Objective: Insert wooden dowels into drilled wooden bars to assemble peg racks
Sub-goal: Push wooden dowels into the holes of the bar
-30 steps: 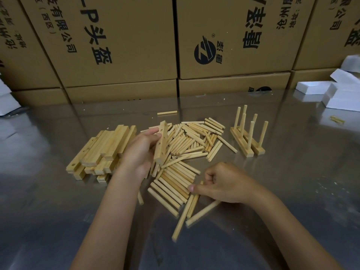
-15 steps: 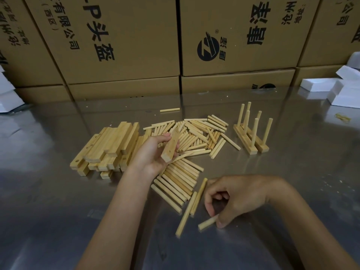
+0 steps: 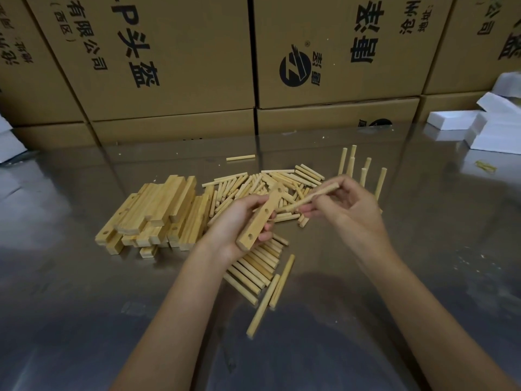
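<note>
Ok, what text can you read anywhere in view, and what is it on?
"P头盔": left-centre carton, printed sideways.
"有限公司", "(西区)": same carton.
"地址:", "沧州": right-centre carton.
Large characters beside the round logo: not read with confidence.
Far-left carton and far-right carton: print cropped, unreadable.

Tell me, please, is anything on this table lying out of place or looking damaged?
Only small things. One dowel lies alone beyond the main dowel pile, toward the cartons. A small yellowish scrap lies far right near the white boxes; what it is cannot be told. Nothing looks broken.
</note>
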Available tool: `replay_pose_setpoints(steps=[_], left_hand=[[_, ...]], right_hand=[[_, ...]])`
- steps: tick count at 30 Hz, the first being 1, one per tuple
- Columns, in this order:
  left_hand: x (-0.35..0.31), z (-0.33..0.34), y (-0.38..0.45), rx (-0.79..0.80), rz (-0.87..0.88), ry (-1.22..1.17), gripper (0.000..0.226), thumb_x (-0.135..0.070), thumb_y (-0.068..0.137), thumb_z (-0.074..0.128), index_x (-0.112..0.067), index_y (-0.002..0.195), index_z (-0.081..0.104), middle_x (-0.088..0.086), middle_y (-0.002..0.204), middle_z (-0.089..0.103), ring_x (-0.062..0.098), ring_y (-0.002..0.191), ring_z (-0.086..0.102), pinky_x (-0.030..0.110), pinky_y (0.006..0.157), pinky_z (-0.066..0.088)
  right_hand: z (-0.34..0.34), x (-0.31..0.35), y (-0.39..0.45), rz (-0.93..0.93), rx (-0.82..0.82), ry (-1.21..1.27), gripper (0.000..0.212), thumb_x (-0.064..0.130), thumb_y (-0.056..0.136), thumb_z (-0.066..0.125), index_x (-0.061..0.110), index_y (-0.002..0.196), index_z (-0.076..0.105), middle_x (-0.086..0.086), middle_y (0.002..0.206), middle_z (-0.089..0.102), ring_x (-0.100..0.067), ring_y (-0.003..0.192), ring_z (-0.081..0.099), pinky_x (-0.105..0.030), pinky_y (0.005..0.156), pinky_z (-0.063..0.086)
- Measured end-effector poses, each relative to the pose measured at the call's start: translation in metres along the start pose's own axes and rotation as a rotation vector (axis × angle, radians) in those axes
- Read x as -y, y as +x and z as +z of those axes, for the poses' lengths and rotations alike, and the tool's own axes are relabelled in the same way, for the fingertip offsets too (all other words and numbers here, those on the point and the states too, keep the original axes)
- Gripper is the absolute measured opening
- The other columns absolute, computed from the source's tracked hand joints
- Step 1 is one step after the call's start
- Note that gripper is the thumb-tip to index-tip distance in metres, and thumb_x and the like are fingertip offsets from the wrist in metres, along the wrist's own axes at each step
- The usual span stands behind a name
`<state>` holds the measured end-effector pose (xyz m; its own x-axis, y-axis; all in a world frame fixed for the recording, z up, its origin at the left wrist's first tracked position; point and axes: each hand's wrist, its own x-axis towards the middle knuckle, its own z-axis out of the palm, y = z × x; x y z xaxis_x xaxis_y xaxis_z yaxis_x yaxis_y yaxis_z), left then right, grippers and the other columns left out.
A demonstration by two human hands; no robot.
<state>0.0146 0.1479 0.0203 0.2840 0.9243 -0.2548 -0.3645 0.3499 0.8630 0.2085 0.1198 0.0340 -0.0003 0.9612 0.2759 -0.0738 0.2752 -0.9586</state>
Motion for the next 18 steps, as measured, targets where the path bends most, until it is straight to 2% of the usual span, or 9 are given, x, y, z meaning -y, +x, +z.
replay_pose_setpoints(steps=[4, 9, 13, 15, 16, 18], left_hand=[[0.004, 0.011, -0.002, 0.14, -0.012, 0.049, 0.033, -0.019, 0.097, 0.054, -0.01, 0.127, 0.06, 0.004, 0.077, 0.057, 0.012, 0.059, 0.048, 0.021, 0.044, 0.041], [0.009, 0.014, 0.0, 0.125, 0.023, 0.087, 0.035, -0.018, 0.097, 0.053, -0.014, 0.131, 0.061, 0.003, 0.078, 0.059, 0.012, 0.059, 0.051, 0.022, 0.045, 0.043], [0.008, 0.011, 0.001, 0.092, 0.04, 0.101, 0.037, -0.019, 0.098, 0.054, -0.013, 0.134, 0.058, 0.003, 0.079, 0.061, 0.012, 0.06, 0.052, 0.023, 0.046, 0.044], [0.006, 0.009, 0.001, 0.093, 0.061, 0.084, 0.04, -0.02, 0.097, 0.054, -0.012, 0.136, 0.055, 0.005, 0.081, 0.06, 0.012, 0.061, 0.052, 0.023, 0.046, 0.045], [0.005, 0.008, 0.0, 0.092, 0.076, 0.082, 0.041, -0.02, 0.097, 0.054, -0.013, 0.138, 0.053, 0.005, 0.081, 0.06, 0.012, 0.061, 0.053, 0.023, 0.046, 0.045], [0.001, 0.006, -0.001, 0.074, 0.106, 0.106, 0.04, -0.021, 0.098, 0.054, -0.016, 0.137, 0.053, 0.004, 0.08, 0.061, 0.012, 0.061, 0.053, 0.023, 0.046, 0.045]], right_hand=[[0.0, -0.003, 0.0, -0.121, -0.137, 0.035, 0.011, -0.008, 0.088, 0.062, 0.002, 0.087, 0.056, -0.011, 0.092, 0.071, -0.024, 0.083, 0.075, -0.03, 0.075, 0.061], [-0.004, -0.011, 0.004, -0.223, -0.14, -0.051, 0.018, -0.006, 0.088, 0.062, 0.009, 0.083, 0.054, -0.01, 0.092, 0.069, -0.021, 0.085, 0.075, -0.031, 0.077, 0.061], [-0.009, -0.017, 0.006, -0.24, -0.127, -0.227, 0.018, 0.005, 0.087, 0.065, 0.018, 0.082, 0.054, 0.0, 0.086, 0.07, -0.022, 0.079, 0.073, -0.044, 0.071, 0.061], [-0.011, -0.02, 0.007, -0.216, -0.127, -0.344, 0.02, 0.01, 0.087, 0.065, 0.025, 0.08, 0.053, -0.002, 0.079, 0.067, -0.027, 0.071, 0.07, -0.051, 0.064, 0.058], [-0.012, -0.021, 0.008, -0.205, -0.11, -0.379, 0.02, 0.011, 0.088, 0.064, 0.026, 0.082, 0.053, -0.003, 0.074, 0.066, -0.027, 0.067, 0.068, -0.049, 0.06, 0.056], [-0.011, -0.024, 0.008, -0.215, -0.052, -0.432, 0.018, 0.01, 0.09, 0.063, 0.026, 0.087, 0.055, 0.002, 0.064, 0.063, -0.012, 0.054, 0.058, -0.033, 0.051, 0.048]])
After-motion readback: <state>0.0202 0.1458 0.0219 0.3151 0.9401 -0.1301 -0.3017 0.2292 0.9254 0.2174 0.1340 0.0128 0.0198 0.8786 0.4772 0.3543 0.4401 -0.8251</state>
